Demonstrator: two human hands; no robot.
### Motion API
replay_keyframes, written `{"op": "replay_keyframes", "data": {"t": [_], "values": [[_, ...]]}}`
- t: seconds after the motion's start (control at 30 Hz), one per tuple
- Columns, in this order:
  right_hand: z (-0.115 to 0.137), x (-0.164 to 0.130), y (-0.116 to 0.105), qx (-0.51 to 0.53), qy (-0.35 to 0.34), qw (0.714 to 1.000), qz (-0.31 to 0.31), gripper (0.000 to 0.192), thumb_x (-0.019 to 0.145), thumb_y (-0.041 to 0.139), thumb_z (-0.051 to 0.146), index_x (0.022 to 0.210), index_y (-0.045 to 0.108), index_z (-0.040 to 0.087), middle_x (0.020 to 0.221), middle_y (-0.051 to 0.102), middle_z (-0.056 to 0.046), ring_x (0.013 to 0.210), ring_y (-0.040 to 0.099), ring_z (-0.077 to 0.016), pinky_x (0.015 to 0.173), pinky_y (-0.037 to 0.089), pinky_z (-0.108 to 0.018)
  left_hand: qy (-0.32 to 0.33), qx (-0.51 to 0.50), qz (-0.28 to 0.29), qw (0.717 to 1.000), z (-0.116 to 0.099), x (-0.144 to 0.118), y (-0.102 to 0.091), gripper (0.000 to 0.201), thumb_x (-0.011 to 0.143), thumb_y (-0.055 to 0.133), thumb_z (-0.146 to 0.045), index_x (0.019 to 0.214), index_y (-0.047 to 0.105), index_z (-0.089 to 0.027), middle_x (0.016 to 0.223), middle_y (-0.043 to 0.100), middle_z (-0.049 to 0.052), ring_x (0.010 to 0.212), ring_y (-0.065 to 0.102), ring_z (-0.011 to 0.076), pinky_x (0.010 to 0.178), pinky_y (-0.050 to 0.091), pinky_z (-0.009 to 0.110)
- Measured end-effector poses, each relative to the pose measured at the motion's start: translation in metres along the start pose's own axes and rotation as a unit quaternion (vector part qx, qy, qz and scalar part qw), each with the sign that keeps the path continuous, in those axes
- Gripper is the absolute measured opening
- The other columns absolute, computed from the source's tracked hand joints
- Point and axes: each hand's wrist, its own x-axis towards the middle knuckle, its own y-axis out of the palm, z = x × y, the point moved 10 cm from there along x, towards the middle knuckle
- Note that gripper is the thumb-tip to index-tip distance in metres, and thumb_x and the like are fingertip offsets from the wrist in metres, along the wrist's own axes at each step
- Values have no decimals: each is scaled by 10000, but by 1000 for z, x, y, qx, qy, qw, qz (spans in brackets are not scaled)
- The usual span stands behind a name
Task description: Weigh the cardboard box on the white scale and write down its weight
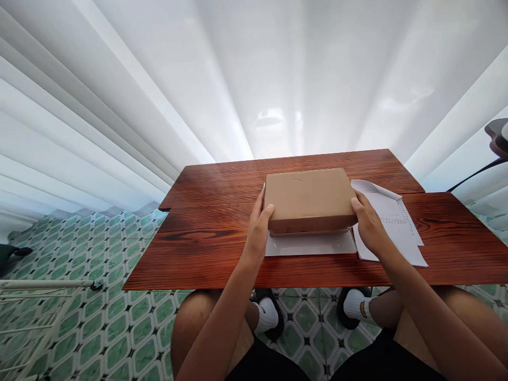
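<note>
Between my two hands is a brown cardboard box (307, 196), its plain top facing up. My left hand (259, 225) grips its left side, with the thumb at the near left corner. On the opposite side my right hand (367, 219) holds the box, thumb against the near right corner. Under the box, a flat white thing (311, 245) shows along the near side; what it is I cannot make out. The fingers of both hands are partly hidden behind the box sides.
White paper sheets (391, 225) with handwriting lie on the wooden table (206, 233), right of the box. A white curtain (254, 79) hangs behind the table. A pale metal rack (43, 286) stands on the tiled floor at the left. My knees are under the near table edge.
</note>
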Motion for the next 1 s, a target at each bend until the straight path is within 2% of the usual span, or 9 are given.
{"op": "replay_keyframes", "data": {"t": [0.1, 0.27, 0.5, 0.67, 0.87, 1.0], "values": [[0, 0, 0, -11, 1, 1000, -3, 575, 1053, 329, 553, 1531, 487, 275, 1556, 503, -62, 1442, 441, -329, 1239, 279, -543, 0, 6, -5, 1000, -1, -1, -1, 594, 946, 550, -332, 1533, 482, -268, 1583, 445, -11, 1497, 357, 244, 1254, 298, 363], [-1, 1, 1, -14, -2, 1000, -3, 602, 1058, 294, 575, 1530, 508, 268, 1558, 501, -38, 1481, 395, -321, 1280, 230, -509, -16, 12, 5, 1000, 2, -1, 0, 632, 971, 533, -365, 1580, 405, -259, 1622, 383, -18, 1505, 346, 230, 1218, 358, 335], [0, 0, -1, -26, -3, 1000, -7, 579, 1057, 310, 591, 1524, 517, 320, 1571, 487, 11, 1486, 394, -317, 1296, 223, -510, -7, 43, 24, 999, -3, -3, 3, 660, 976, 495, -349, 1606, 349, -222, 1658, 313, -18, 1546, 259, 200, 1268, 260, 313], [1, 0, 0, -26, -4, 1000, -2, 555, 1064, 316, 586, 1524, 514, 346, 1570, 486, 27, 1500, 370, -324, 1294, 221, -537, 6, 39, 36, 999, -4, -2, 5, 682, 995, 462, -362, 1624, 285, -167, 1665, 299, 12, 1545, 259, 190, 1267, 253, 301], [20, 0, 4, -27, -32, 999, 6, 569, 1060, 327, 587, 1530, 509, 322, 1586, 466, -2, 1491, 372, -358, 1290, 194, -583, 33, 42, 15, 998, -16, -4, -5, 615, 999, 465, -356, 1593, 365, -227, 1651, 330, 3, 1553, 244, 204, 1281, 220, 332], [40, 0, 11, -27, -47, 998, 14, 534, 1065, 326, 547, 1493, 547, 318, 1554, 505, -16, 1487, 375, -365, 1273, 231, -597, 40, 30, -1, 999, -25, -5, -16, 597, 999, 479, -361, 1579, 396, -248, 1656, 319, -9, 1548, 261, 217, 1289, 212, 353]]}}
